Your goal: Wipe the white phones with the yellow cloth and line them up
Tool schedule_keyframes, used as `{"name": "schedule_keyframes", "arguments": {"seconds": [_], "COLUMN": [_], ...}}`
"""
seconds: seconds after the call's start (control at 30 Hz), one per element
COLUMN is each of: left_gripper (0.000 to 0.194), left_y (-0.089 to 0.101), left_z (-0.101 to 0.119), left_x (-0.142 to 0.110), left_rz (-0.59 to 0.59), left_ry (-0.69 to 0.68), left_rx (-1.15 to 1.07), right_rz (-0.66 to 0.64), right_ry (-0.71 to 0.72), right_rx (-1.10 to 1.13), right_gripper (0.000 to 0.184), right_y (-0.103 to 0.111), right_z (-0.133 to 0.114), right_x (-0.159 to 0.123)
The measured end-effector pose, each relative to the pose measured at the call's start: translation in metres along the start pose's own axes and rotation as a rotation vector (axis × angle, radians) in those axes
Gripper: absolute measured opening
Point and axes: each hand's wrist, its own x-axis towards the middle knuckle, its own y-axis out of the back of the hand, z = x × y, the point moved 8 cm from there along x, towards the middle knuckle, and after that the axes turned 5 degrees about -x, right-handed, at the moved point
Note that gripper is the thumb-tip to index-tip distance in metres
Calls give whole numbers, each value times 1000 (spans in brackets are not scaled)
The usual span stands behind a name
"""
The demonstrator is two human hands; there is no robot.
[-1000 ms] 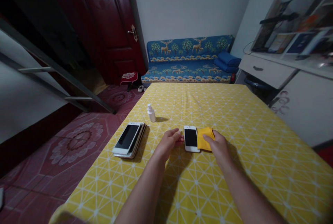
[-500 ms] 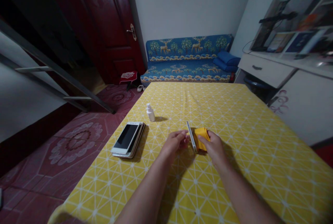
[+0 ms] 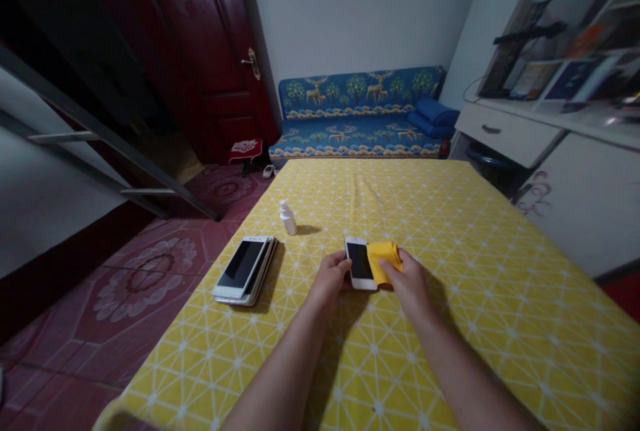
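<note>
A white smartphone [image 3: 359,264] with a dark screen is held above the table, its screen facing up toward me. My left hand [image 3: 331,277] grips its left edge, thumb on the front and the other fingers behind it. In my right hand [image 3: 406,277] is a folded yellow cloth [image 3: 383,261], pinched between thumb and fingers. The cloth covers the phone's right edge; whether it presses on the glass I cannot tell. To the left lies a stack of phones [image 3: 245,269], a white one on top. Behind the stack a small white spray bottle [image 3: 287,219] stands upright.
A yellow patterned tablecloth [image 3: 425,211] covers the table. Beyond its far edge is a blue sofa [image 3: 350,125] with deer prints. A white cabinet [image 3: 565,171] stands on the right; a metal ladder [image 3: 115,144] and a dark red door [image 3: 225,51] are at the left.
The phone has turned from edge-on to screen facing me. My left thumb now lies on its front. The cloth stays in my right hand, at the phone's right edge.
</note>
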Motion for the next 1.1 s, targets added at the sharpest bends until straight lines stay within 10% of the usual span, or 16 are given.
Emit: {"name": "schedule_keyframes", "arguments": {"seconds": [0.3, 0.57, 1.1], "left_gripper": [43, 57, 50], "left_y": [-15, -35, -45], "left_z": [0, -4, -4], "left_x": [-4, -11, -17], "left_rz": [-124, -209, -259], "left_ry": [-51, -79, -119], "left_rx": [-183, -169, -165], "right_rz": [123, 349, 193], "right_ry": [109, 607, 715], "right_rx": [39, -291, -700], "right_gripper": [30, 17, 44], "right_y": [20, 33, 1], "right_z": [-27, -68, -69], "right_x": [-4, -19, -30]}}
